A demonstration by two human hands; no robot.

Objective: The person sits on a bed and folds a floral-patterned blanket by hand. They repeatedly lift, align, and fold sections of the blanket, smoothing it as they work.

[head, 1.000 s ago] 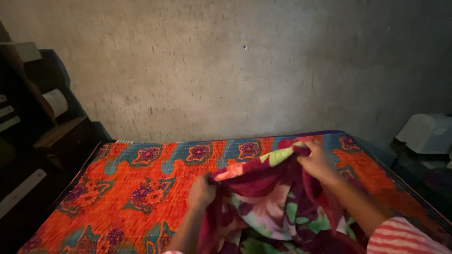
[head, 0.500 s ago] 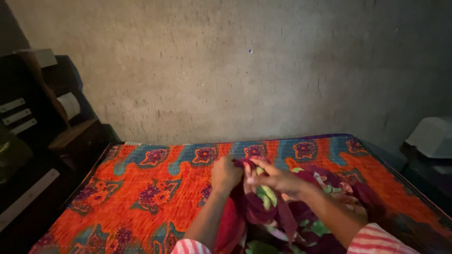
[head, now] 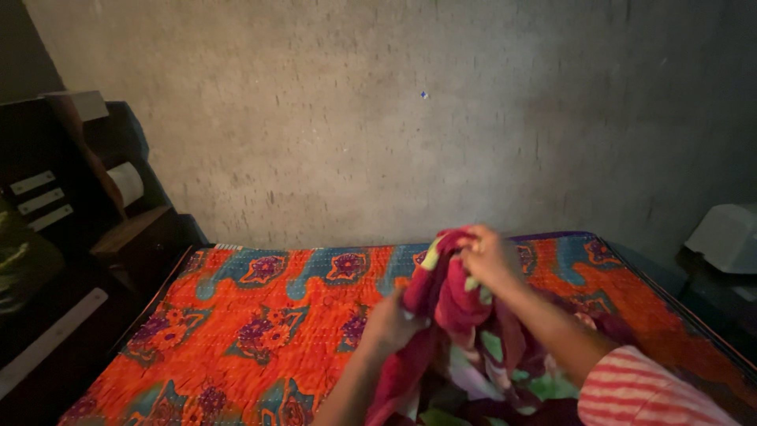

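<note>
Flowered blanket, dark red with pale green and pink blooms, gathered above the near right part of the bed and hanging in folds toward the near edge. Upper edge pinched and lifted by the right hand, fingers closed on a bunched fold, probably to keep the cloth off the bed. Lower down and to the left, a second fold held by the left hand, fingers curled shut around the red cloth; the two grips apparently stacked so that the fabric hangs between them rather than spreading. Striped red-and-white sleeve at the near right corner.

Beneath, an orange quilted bedcover with purple flower motifs and a blue border along the far side, spread flat over the bed. Behind it, a bare grey plaster wall. At far left, dark wooden shelving with a white roll. At far right, a pale box-like thing, kind unclear in the dim light.

Compared with half a second ago: hands then side by side and close together over the middle of the bed; now right hand higher and farther, left hand lower and nearer, blanket raised.
</note>
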